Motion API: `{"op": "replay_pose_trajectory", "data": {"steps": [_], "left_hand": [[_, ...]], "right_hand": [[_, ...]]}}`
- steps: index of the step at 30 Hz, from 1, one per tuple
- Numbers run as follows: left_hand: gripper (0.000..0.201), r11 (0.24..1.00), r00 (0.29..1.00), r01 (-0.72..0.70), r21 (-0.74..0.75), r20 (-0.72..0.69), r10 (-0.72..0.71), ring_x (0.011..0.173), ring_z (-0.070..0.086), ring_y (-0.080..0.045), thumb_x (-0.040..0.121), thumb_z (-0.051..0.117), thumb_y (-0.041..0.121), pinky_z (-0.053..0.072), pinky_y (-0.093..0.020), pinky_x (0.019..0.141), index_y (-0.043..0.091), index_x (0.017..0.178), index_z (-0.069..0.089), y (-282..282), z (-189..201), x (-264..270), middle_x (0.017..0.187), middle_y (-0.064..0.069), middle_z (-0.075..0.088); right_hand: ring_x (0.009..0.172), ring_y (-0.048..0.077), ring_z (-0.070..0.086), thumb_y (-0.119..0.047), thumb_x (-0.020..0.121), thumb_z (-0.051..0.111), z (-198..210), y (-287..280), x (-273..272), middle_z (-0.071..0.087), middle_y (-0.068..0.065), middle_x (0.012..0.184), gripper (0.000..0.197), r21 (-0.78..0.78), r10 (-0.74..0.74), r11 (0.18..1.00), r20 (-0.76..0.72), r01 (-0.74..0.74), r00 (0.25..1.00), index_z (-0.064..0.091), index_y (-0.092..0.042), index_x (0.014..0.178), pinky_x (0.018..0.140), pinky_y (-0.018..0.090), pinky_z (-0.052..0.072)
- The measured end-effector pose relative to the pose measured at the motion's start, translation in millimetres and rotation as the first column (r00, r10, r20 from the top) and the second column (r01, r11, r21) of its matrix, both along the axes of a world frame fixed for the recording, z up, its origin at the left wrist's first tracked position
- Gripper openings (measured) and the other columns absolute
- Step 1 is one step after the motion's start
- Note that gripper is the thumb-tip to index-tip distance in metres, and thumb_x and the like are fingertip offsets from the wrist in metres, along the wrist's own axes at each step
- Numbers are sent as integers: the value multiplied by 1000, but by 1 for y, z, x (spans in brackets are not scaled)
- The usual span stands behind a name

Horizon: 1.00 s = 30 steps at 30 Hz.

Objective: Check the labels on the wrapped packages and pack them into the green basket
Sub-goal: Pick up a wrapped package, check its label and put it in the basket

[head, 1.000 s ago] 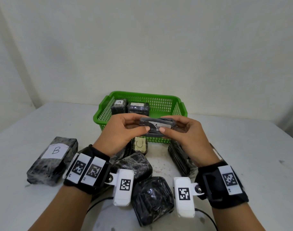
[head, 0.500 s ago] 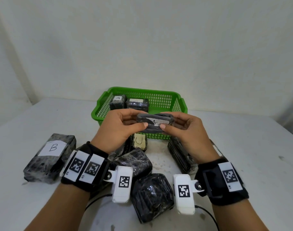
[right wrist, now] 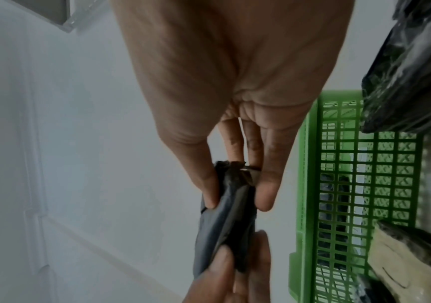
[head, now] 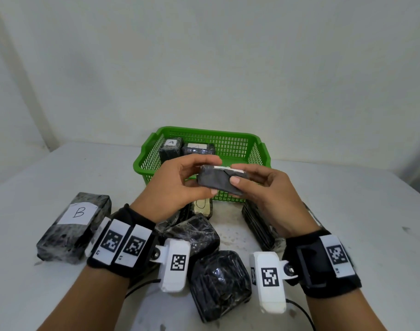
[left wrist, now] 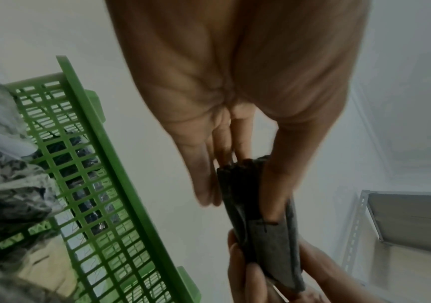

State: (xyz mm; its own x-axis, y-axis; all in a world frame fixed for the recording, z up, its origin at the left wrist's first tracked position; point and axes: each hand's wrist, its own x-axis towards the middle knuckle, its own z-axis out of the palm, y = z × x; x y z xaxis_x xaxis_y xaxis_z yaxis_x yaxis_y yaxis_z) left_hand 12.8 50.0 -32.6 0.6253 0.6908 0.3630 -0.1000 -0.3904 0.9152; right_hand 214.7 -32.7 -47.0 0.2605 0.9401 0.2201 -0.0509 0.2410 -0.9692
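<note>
A small flat package (head: 217,179) in dark wrap is held in the air in front of the green basket (head: 256,149). My left hand (head: 192,180) pinches its left end and my right hand (head: 247,181) pinches its right end. Its white label faces up and away, only an edge showing. In the left wrist view the package (left wrist: 263,221) runs between thumb and fingers; the right wrist view shows the same package (right wrist: 225,217) pinched. Two wrapped packages, one marked A (head: 171,145), lie at the basket's back left.
Several more black-wrapped packages lie on the white table: one labelled B (head: 76,220) at the left, one marked U (head: 201,206) below the basket, others (head: 219,280) between my wrists and one (head: 259,223) at the right. A wall stands behind the basket.
Both hands have tilted the held package, so its labelled face now turns up and away and its dark side faces me. The hands have risen slightly toward the basket.
</note>
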Motion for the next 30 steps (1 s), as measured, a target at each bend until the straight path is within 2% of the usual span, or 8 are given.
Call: {"op": "replay_pose_trajectory", "data": {"steps": [2, 3, 7, 12, 16, 19, 23, 30], "left_hand": [[58, 999, 999, 0, -41, -45, -2, 112, 69, -14, 75, 82, 14, 53, -33, 99, 19, 130, 63, -1, 1, 0, 120, -1, 72], [53, 999, 999, -26, -44, -49, 24, 110, 70, -12, 78, 80, 18, 54, -33, 99, 19, 128, 65, -2, 2, 1, 117, 0, 74], [36, 997, 995, -76, -15, -61, 75, 104, 72, -12, 85, 75, 7, 56, -32, 95, 18, 118, 71, -2, 0, 4, 109, 2, 77], [35, 997, 998, -56, -51, -41, 54, 102, 73, -17, 84, 75, 8, 57, -32, 92, 15, 119, 71, -2, -1, 3, 108, -2, 77], [33, 992, 994, -107, -66, -17, 106, 100, 74, -19, 84, 75, 6, 58, -30, 90, 13, 116, 73, 1, -1, 2, 105, -4, 78], [37, 989, 998, -62, -132, 14, 65, 105, 72, -22, 82, 74, 13, 57, -31, 92, 12, 119, 71, 2, 1, -1, 109, -7, 76], [32, 993, 997, -76, -90, -3, 76, 100, 74, -19, 84, 73, 3, 57, -23, 85, 12, 114, 73, 2, 1, -1, 104, -5, 77], [39, 998, 999, -45, -48, 1, 45, 106, 72, -16, 81, 75, -1, 57, -26, 89, 13, 117, 71, 0, 3, -2, 110, -2, 76]], "right_hand": [[109, 27, 76, -13, 77, 86, 1, -1, 3, 80, 10, 110, 37, 20, -45, 999, 62, 44, 997, 78, -12, 114, 94, 39, 60], [109, 27, 76, -10, 80, 85, 1, -1, 4, 80, 9, 109, 35, 24, -56, 998, 80, 54, 995, 78, -13, 114, 94, 38, 60], [107, 23, 77, -5, 81, 85, 1, -2, -2, 80, 7, 111, 34, 25, -27, 999, 104, 25, 994, 78, -9, 114, 90, 31, 62], [102, 21, 78, -7, 79, 86, 2, -3, -8, 82, 7, 105, 30, 56, -71, 996, 115, 65, 991, 80, -6, 109, 90, 31, 63], [102, 19, 78, -1, 79, 86, 5, -5, -7, 80, 9, 111, 38, 29, -20, 999, 112, 17, 993, 77, -8, 115, 87, 26, 62], [101, 22, 79, 2, 81, 83, 6, -5, -4, 79, 13, 111, 37, 35, -18, 999, 101, 15, 995, 77, -9, 115, 86, 28, 62], [101, 21, 78, 3, 80, 83, 6, -6, -4, 80, 9, 110, 36, 28, -8, 1000, 98, 5, 995, 77, -9, 114, 84, 26, 62], [100, 18, 78, 3, 76, 86, 6, -6, -5, 80, 7, 110, 44, 50, -29, 998, 119, 23, 993, 76, -9, 118, 82, 23, 61]]}}
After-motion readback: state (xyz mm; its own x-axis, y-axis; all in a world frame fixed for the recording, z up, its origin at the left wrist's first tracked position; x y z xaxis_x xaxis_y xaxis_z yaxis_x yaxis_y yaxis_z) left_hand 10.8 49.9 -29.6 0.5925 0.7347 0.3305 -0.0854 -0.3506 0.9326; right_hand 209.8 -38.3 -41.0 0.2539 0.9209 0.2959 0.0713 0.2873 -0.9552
